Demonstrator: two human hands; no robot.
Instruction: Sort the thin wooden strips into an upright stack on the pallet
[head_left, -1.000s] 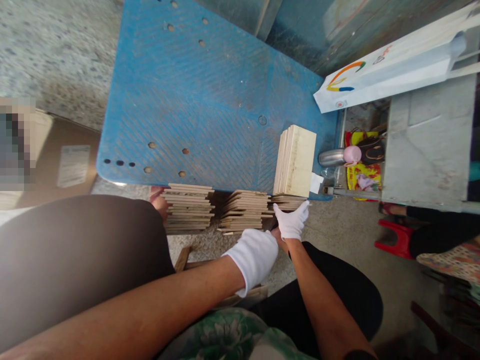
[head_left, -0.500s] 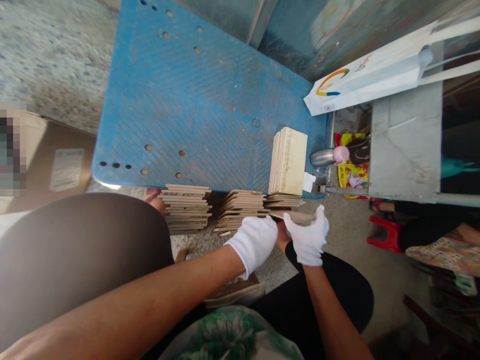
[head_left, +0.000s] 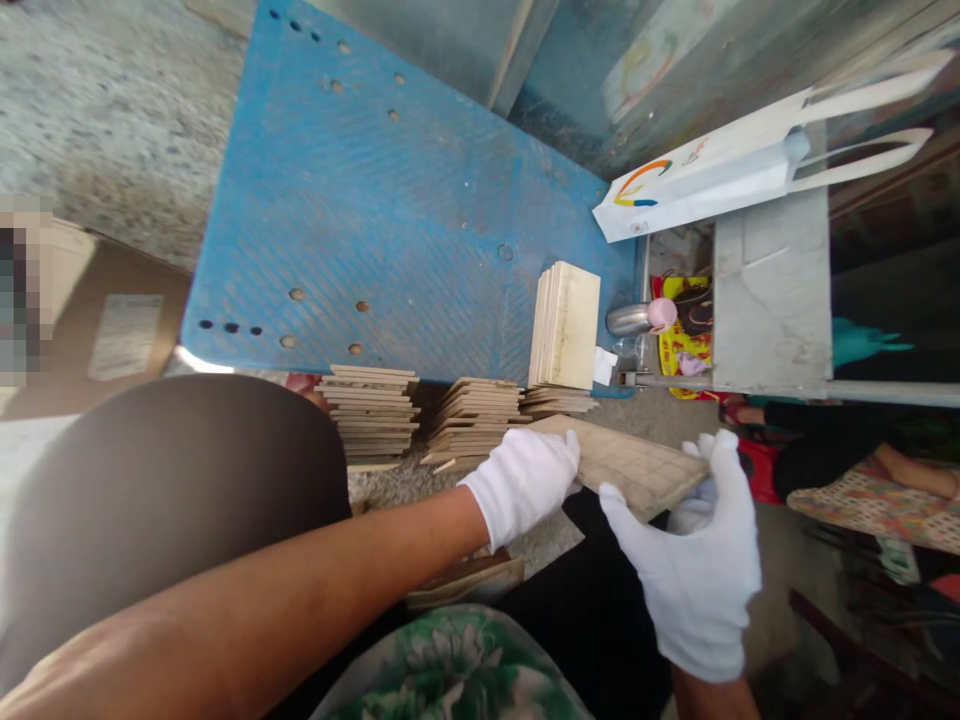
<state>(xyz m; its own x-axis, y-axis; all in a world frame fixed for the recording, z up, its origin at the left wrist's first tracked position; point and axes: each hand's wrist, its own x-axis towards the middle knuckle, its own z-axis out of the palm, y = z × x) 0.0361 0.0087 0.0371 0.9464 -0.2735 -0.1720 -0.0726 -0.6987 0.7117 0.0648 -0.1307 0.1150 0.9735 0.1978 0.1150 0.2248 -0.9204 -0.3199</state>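
Mid-lift with a tile [head_left: 634, 468] held flat between both gloved hands, left hand [head_left: 525, 480] and right hand [head_left: 694, 570] fingers grasping opposite edges, just off the stacks [head_left: 472, 425] at the blue pallet's [head_left: 375, 220] near edge; probably needs level carrying next.

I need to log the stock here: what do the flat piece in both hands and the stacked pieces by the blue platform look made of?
The flat piece, held by the left hand and right hand: likely thin plywood or fibreboard, tan and matt, with a faint grid on its face. The stacks look the same, their pale raw edges layered.
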